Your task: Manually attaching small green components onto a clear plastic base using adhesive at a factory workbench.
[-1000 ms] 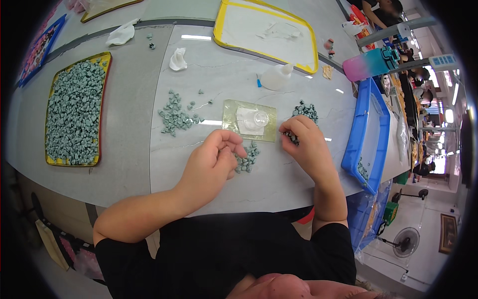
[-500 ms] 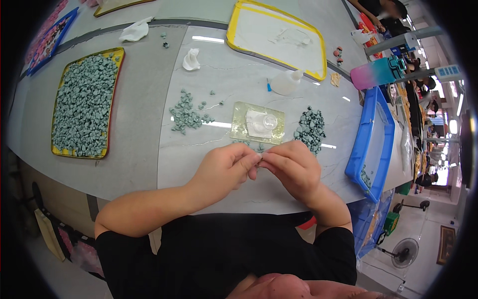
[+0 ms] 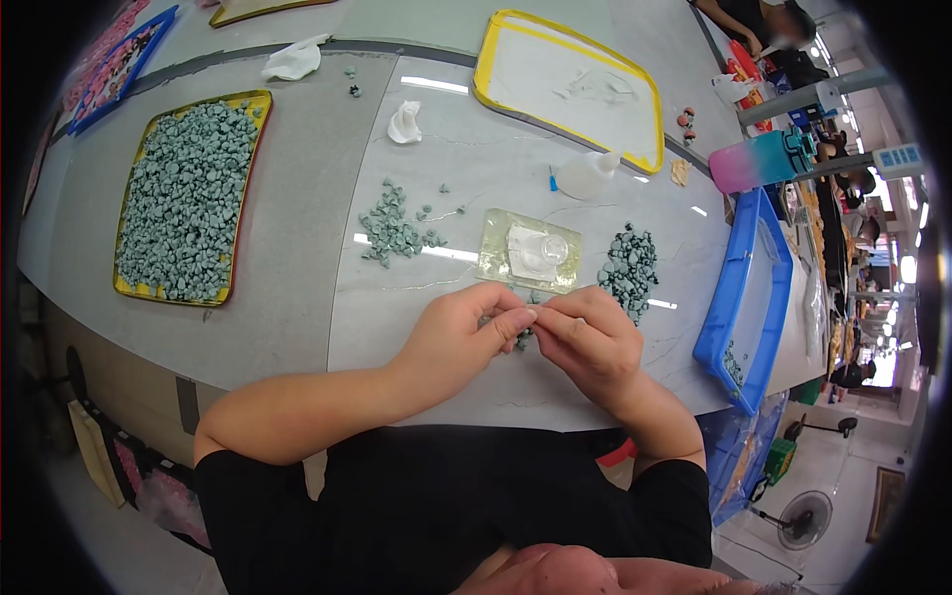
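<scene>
My left hand [image 3: 464, 332] and my right hand [image 3: 595, 342] meet fingertip to fingertip above the near part of the table. Both are closed in a pinch, and what they hold is too small and hidden to make out. Just beyond them a few small grey-green pieces [image 3: 533, 297] show on the table, partly covered by the fingers. Farther off lies a pale yellow-green translucent slab [image 3: 496, 260] bearing white paper [image 3: 526, 262] and a small clear round dish [image 3: 553, 248]. Piles of grey-green pieces flank it: a looser pile [image 3: 389, 226] at left, a denser pile [image 3: 627, 268] at right.
A yellow-rimmed tray [image 3: 260, 124] heaped with grey-green pieces sits at left. Beyond the slab are a squeeze bottle [image 3: 587, 177], crumpled tissue [image 3: 405, 123] and a yellow-edged white tray [image 3: 486, 69]. At right stand a blue bin [image 3: 716, 327] and a pink-and-teal bottle [image 3: 759, 161]. Another person [image 3: 759, 25] works far right.
The view has shifted slightly, so the table things appear a little farther right and lower. My hands remain pinched together, with the fingers slightly rearranged.
</scene>
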The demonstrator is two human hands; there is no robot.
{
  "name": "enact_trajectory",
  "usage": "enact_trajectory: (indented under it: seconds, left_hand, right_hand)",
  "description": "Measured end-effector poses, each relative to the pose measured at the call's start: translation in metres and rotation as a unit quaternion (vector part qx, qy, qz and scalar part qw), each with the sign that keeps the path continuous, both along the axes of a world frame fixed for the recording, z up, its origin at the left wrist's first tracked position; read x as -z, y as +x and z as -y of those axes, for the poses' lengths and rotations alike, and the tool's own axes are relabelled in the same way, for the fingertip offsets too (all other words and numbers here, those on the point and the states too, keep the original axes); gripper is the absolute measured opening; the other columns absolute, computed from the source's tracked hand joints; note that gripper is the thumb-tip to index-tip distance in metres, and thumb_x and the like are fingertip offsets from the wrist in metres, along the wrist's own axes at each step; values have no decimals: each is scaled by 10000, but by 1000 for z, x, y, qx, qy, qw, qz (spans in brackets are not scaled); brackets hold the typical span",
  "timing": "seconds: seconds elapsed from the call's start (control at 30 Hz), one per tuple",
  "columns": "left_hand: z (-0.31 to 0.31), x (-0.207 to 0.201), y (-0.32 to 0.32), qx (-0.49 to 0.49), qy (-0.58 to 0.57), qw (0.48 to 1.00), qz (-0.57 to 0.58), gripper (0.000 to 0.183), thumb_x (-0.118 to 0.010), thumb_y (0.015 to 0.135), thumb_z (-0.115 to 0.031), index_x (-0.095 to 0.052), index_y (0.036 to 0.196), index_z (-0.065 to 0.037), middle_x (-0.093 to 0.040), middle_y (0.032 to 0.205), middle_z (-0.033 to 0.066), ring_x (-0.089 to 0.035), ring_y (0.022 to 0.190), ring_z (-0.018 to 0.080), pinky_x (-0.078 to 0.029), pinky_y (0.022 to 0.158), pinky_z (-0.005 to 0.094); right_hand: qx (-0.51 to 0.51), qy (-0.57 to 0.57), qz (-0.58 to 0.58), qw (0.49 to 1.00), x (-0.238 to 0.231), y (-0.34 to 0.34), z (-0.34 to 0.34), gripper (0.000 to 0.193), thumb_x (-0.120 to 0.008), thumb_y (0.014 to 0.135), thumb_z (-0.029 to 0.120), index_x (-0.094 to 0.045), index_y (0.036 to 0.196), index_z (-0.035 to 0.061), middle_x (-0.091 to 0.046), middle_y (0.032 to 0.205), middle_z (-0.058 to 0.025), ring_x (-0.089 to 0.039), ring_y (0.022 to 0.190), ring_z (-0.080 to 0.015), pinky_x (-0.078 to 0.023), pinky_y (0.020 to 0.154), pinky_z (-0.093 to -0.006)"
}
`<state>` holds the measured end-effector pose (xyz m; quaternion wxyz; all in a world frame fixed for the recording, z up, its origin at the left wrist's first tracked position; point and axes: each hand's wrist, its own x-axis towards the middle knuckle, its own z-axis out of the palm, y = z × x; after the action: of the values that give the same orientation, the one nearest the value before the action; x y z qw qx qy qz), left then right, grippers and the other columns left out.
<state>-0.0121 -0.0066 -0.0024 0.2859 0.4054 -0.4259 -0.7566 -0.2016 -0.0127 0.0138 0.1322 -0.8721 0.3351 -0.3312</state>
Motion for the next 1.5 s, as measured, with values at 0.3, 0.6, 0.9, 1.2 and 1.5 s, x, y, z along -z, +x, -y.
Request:
enact_trajectory:
  seconds: [0.3,0.6,0.9,1.2,1.5]
  left_hand:
    - [2,9,-21,-4,44,998,-51,114,-470,948,-149,-483,968,-38,-499,807,25,-384,600,52,-331,506,195]
    - [6,15,-38,-27,136,978,-154,96,-376,966,-83,-421,1034,-33,-502,874,65,-354,587,67,-325,510,205]
    - [8,20,-31,2,125,989,-82,190,-441,966,-155,-562,980,-9,-465,753,-12,-332,549,48,-303,496,194]
    - [9,21,-29,-55,17,996,-74,191,-507,932,-108,-544,1086,-1,-534,797,19,-375,582,43,-324,519,191]
    - [13,25,-23,-53,89,989,-101,108,-493,943,-129,-500,1004,-40,-530,775,29,-363,581,47,-315,512,182]
  right_hand:
    - [18,-4,-12,1000,2,-31,13,283,-719,584,-85,-648,846,-8,-599,757,-82,-570,647,-206,-449,548,-286]
    - [62,-173,-153,971,16,-60,32,306,-707,588,-25,-654,889,-22,-598,814,-78,-563,670,-212,-448,563,-300]
    - [53,-183,-184,964,24,-54,35,281,-664,630,11,-646,906,-35,-599,823,-85,-576,684,-210,-460,570,-306]
    - [126,-36,8,991,27,-49,26,207,-706,664,-68,-644,857,-27,-617,830,-96,-580,702,-194,-459,597,-280]
    - [135,368,266,881,27,-40,14,42,-626,809,-32,-631,850,-33,-592,835,-70,-545,736,-116,-431,656,-233]
